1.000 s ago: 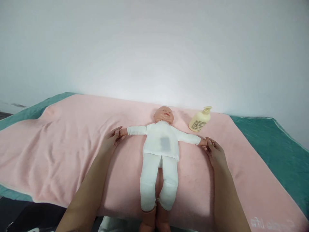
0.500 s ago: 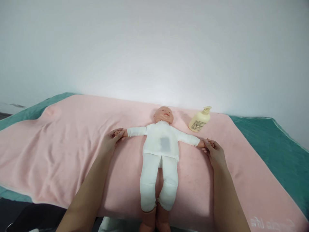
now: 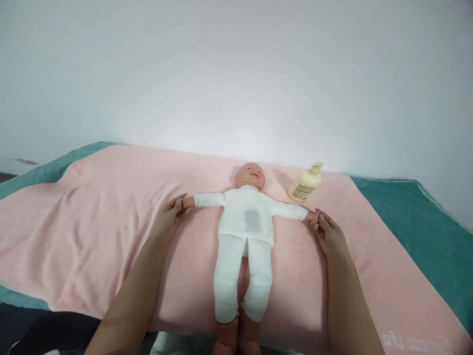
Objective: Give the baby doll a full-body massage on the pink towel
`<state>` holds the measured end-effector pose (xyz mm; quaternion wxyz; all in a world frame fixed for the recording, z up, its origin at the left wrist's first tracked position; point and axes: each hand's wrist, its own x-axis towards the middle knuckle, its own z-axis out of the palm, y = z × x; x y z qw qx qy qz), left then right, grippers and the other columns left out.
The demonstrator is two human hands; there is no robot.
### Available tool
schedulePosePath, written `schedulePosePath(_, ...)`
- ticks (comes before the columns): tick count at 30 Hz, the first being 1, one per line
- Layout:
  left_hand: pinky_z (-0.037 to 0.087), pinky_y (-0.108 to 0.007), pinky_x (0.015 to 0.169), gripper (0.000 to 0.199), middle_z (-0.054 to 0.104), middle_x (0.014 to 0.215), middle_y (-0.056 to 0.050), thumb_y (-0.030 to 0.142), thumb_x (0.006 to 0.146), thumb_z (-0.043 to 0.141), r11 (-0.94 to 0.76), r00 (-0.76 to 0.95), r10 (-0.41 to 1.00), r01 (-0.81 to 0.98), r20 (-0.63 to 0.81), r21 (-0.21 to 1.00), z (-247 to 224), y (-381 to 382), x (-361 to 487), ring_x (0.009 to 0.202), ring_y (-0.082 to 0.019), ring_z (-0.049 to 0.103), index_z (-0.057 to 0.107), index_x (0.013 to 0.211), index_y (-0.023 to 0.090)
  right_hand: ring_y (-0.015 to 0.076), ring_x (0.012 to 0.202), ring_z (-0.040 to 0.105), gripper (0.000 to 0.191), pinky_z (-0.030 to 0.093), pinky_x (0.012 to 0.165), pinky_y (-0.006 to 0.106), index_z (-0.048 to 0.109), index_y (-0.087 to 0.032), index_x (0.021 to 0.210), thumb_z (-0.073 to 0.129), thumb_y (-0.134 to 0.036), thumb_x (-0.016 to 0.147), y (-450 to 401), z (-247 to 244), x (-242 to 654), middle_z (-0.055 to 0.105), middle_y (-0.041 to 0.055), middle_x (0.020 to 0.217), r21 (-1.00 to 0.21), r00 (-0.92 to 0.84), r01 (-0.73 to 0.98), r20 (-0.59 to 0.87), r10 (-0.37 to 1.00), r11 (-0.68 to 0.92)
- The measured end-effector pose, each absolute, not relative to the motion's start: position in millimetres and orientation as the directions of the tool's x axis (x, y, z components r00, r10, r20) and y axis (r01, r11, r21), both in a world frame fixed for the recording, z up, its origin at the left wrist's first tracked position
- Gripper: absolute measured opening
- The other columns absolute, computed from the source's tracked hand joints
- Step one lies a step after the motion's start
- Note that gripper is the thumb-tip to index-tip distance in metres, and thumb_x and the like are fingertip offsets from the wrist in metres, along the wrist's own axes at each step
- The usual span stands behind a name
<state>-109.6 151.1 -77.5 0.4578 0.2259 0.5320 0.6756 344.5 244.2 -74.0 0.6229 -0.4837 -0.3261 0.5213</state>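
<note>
A baby doll with a white cloth body and bare plastic head, hands and feet lies face up, its arms stretched out to both sides. My left hand is closed on the doll's hand at the left, thumb on top. At the right, my right hand pinches the doll's other hand between thumb and fingers. A dark grey patch shows on the doll's chest. The doll's feet reach the near edge of the pink blanket beneath it.
A pale yellow pump bottle stands on the blanket beyond the doll's arm at the right. A green cover shows under the blanket at both sides. Behind rises a plain white wall. Something dark lies at the lower left.
The doll's arm at the right has lifted slightly, and my right fingers have shifted a little on its hand. My left fingers have also shifted slightly. The doll's body and the bottle stay put.
</note>
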Motion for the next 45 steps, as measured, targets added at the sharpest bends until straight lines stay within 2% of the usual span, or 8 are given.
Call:
schedulePosePath(4, 0.055, -0.024, 0.089, 0.031, 0.068, 0.105, -0.008, 0.016, 0.086, 0.063, -0.009, -0.459, 0.867, -0.403, -0.193, 0.915, -76, 150, -110, 0.092, -0.013, 0.067, 0.063, 0.118, 0.015, 0.0062, 0.064, 0.057, 0.05, 0.054, 0.052, 0.009, 0.073, -0.019, 0.086, 0.095, -0.034, 0.044, 241, -70, 343, 0.066, -0.0003, 0.085, -0.941, 0.229, -0.338, -0.111, 0.967, -0.028)
schedulePosePath(9, 0.056, -0.021, 0.082, 0.048, 0.07, 0.103, -0.007, 0.02, 0.071, 0.08, 0.017, -0.43, 0.885, -0.353, -0.178, 0.935, -77, 148, -111, 0.087, -0.013, 0.068, 0.064, 0.116, 0.015, 0.0054, 0.054, 0.054, 0.052, 0.052, 0.046, 0.011, 0.072, -0.018, 0.082, 0.095, -0.037, 0.04, 242, -72, 341, 0.065, -0.0017, 0.073, -0.964, 0.264, -0.263, -0.105, 0.959, -0.033)
schedulePosePath(13, 0.056, -0.022, 0.081, 0.052, 0.071, 0.1, -0.008, 0.024, 0.065, 0.084, 0.033, -0.451, 0.873, -0.328, -0.187, 0.944, -76, 147, -110, 0.085, -0.014, 0.069, 0.065, 0.113, 0.014, 0.0053, 0.047, 0.05, 0.048, 0.046, 0.04, 0.012, 0.07, -0.017, 0.081, 0.091, -0.045, 0.048, 243, -77, 343, 0.062, -0.0026, 0.061, -0.988, 0.27, -0.148, -0.079, 0.96, -0.04)
schedulePosePath(18, 0.057, -0.027, 0.081, 0.04, 0.071, 0.097, -0.009, 0.029, 0.073, 0.077, 0.026, -0.485, 0.856, -0.304, -0.179, 0.952, -75, 147, -108, 0.086, -0.017, 0.068, 0.067, 0.109, 0.013, 0.0059, 0.047, 0.049, 0.047, 0.043, 0.04, 0.014, 0.067, -0.016, 0.076, 0.085, -0.054, 0.055, 244, -81, 344, 0.061, -0.0016, 0.058, -0.992, 0.284, -0.123, -0.058, 0.957, -0.023)
schedulePosePath(24, 0.058, -0.028, 0.081, 0.022, 0.069, 0.102, -0.012, 0.025, 0.089, 0.058, -0.008, -0.503, 0.845, -0.353, -0.182, 0.936, -72, 150, -106, 0.091, -0.017, 0.067, 0.068, 0.103, 0.011, 0.0076, 0.051, 0.051, 0.045, 0.045, 0.042, 0.016, 0.068, -0.016, 0.076, 0.086, -0.052, 0.054, 247, -83, 343, 0.063, -0.0006, 0.065, -0.984, 0.3, -0.178, -0.062, 0.952, -0.008)
schedulePosePath(28, 0.057, -0.026, 0.082, 0.024, 0.068, 0.104, -0.011, 0.019, 0.093, 0.051, 0.001, -0.487, 0.846, -0.405, -0.216, 0.914, -72, 151, -108, 0.089, -0.015, 0.067, 0.067, 0.109, 0.012, 0.0083, 0.062, 0.057, 0.047, 0.051, 0.05, 0.014, 0.07, -0.017, 0.081, 0.089, -0.048, 0.05, 248, -84, 344, 0.067, 0.0018, 0.081, -0.971, 0.308, -0.237, -0.074, 0.948, 0.002)
schedulePosePath(35, 0.055, -0.024, 0.089, 0.028, 0.068, 0.102, -0.009, 0.014, 0.09, 0.056, -0.023, -0.45, 0.871, -0.434, -0.195, 0.901, -79, 151, -111, 0.09, -0.013, 0.067, 0.064, 0.116, 0.014, 0.0092, 0.071, 0.061, 0.05, 0.054, 0.053, 0.013, 0.073, -0.019, 0.087, 0.092, -0.041, 0.047, 248, -82, 343, 0.068, 0.0016, 0.093, -0.962, 0.311, -0.274, -0.075, 0.947, 0.014)
schedulePosePath(45, 0.055, -0.023, 0.088, 0.047, 0.069, 0.102, -0.007, 0.019, 0.071, 0.08, -0.006, -0.414, 0.896, -0.371, -0.16, 0.929, -81, 149, -113, 0.091, -0.014, 0.068, 0.065, 0.115, 0.015, 0.0072, 0.047, 0.051, 0.049, 0.042, 0.039, 0.014, 0.067, -0.016, 0.083, 0.087, -0.049, 0.053, 245, -82, 343, 0.06, -0.0035, 0.054, -1.0, 0.304, -0.027, -0.012, 0.952, -0.003)
